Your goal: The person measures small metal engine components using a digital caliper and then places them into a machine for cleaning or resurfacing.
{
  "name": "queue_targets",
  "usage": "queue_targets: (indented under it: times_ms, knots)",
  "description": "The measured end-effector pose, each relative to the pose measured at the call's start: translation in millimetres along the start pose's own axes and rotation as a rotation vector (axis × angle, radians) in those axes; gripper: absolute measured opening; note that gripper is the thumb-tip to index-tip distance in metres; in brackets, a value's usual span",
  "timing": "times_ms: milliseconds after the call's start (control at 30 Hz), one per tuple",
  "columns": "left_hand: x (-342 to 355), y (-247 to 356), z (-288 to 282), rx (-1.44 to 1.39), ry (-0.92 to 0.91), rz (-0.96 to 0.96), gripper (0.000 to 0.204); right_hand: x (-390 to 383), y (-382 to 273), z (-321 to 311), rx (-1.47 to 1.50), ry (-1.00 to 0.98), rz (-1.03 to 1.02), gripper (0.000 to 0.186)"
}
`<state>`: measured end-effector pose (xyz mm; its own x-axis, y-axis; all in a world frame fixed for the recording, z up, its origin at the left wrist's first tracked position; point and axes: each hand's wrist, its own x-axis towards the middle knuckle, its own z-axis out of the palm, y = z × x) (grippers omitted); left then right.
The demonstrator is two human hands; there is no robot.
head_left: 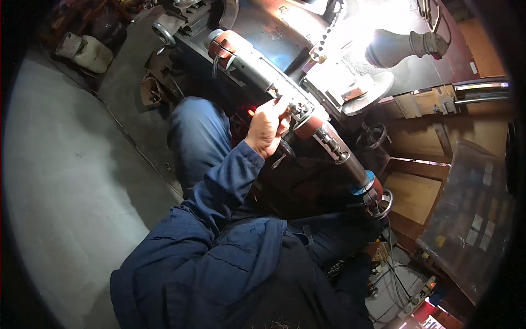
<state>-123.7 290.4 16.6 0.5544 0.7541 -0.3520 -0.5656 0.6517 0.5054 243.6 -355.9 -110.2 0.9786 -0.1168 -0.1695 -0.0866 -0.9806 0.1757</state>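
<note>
My left hand (pixel 267 129) reaches up from the lower left in a dark blue sleeve. Its fingers are curled closed at a stepped, lobed metal shaft (pixel 330 143), which runs slantwise along a machine bed. The fingertips meet the shaft beside a shiny metal fitting (pixel 299 112); exactly what lies inside the grip is hidden. Right of the hand, a red-brown support (pixel 308 126) sits around the shaft. A red headstock (pixel 223 45) stands at the upper left end, and a blue and red end unit (pixel 368 189) at the lower right. My right hand is out of view.
A bright work lamp (pixel 392 48) glares over the machine at the upper right. Handwheels (pixel 373 137) project from the machine. My left knee (pixel 198 123) is close to its front. A dirty white jug (pixel 85 53) stands far left, and cables (pixel 393 268) lie at lower right.
</note>
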Motion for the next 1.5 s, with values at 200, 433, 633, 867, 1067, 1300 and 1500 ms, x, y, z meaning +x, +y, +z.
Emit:
queue_targets:
  times_ms: [200, 433, 633, 867, 1067, 1300, 1500]
  knots:
    - [5, -11, 9, 0.169, 0.144, 0.145, 0.012, 1, -11, 3, 0.006, 0.037, -0.012, 0.072]
    - [14, -23, 2, 0.150, 0.140, 0.278, 0.014, 0, -12, 14, 0.019, 0.097, -0.019, 0.064]
    - [16, -27, -2, 0.374, 0.080, 0.442, 0.016, -29, -68, -81, -0.057, 0.430, -0.266, 0.056]
    - [17, -31, -7, 0.285, 0.024, 0.450, 0.021, -243, -342, -287, 0.951, 0.409, -1.010, 0.029]
    - [17, -21, -12, 0.170, -0.058, 0.303, 0.021, -402, -533, -285, 0.860, 0.088, -1.613, 0.032]
    - [17, -11, -17, 0.121, -0.106, 0.137, 0.019, -331, -531, -275, 0.422, -0.175, -1.568, 0.060]
    - [15, -9, -9, 0.298, -0.045, 0.250, 0.023, -334, -530, -257, 0.481, 0.003, -1.751, 0.053]
